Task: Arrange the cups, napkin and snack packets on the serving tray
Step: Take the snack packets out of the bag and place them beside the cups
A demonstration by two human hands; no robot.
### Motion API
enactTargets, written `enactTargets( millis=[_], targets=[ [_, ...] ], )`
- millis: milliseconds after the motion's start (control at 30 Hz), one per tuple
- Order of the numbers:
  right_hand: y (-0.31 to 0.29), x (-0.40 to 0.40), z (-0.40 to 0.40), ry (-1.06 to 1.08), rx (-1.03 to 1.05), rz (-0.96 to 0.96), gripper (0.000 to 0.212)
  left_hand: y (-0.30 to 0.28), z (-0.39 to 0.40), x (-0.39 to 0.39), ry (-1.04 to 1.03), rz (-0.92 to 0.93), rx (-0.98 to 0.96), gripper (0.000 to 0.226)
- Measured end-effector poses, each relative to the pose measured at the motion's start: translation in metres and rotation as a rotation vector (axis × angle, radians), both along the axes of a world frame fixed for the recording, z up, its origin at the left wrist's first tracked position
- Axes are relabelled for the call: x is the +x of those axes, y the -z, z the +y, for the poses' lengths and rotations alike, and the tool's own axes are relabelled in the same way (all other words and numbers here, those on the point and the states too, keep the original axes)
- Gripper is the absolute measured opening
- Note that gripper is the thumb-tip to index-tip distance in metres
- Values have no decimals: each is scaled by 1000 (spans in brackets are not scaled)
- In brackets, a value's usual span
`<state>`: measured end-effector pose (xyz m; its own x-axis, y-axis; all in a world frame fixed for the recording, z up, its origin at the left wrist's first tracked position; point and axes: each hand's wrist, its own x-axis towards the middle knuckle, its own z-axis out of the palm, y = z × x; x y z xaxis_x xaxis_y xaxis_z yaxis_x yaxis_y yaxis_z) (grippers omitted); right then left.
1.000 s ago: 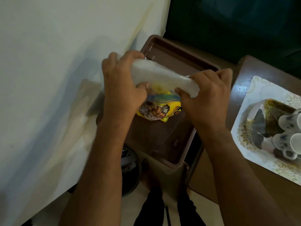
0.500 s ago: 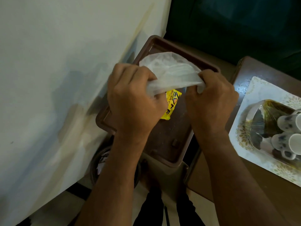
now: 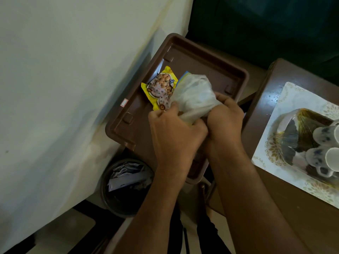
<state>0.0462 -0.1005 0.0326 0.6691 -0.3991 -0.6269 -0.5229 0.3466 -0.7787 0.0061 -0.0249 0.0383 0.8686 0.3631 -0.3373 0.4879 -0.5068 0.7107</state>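
Over the brown serving tray, both hands bunch up a thin white bag. The left hand pinches its near edge, and the right hand is curled tight around its right side. A yellow snack packet lies on the tray at about ten o'clock from the hands, partly under the bag. A blue-edged packet peeks out at twelve o'clock. If the hands tug the bag hard, I think the packets could slide out of place, or the thin bag could rip. I cannot see what is inside the bag. The cups sit far off at three o'clock, cut off by the picture edge. I cannot pick out a napkin for sure.
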Motion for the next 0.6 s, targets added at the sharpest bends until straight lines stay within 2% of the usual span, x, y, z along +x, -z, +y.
enactTargets(
  millis=[133,233,300,367,500,600],
  targets=[
    [0,-5,1,33,132,91,29,-4,5,4,-250,97,-588,28],
    [2,-10,7,12,199,163,21,-6,8,10,-446,113,-949,26],
    [4,-17,12,-76,181,177,28,-3,6,18,-520,177,-1016,41],
    [4,-23,16,-144,150,176,38,3,4,24,-605,239,-1005,51],
    [5,-25,7,-154,49,150,42,7,4,22,-611,155,-1012,33],
    [7,-29,-2,-214,-161,59,49,10,2,20,-641,41,-1015,33]
  ],
)
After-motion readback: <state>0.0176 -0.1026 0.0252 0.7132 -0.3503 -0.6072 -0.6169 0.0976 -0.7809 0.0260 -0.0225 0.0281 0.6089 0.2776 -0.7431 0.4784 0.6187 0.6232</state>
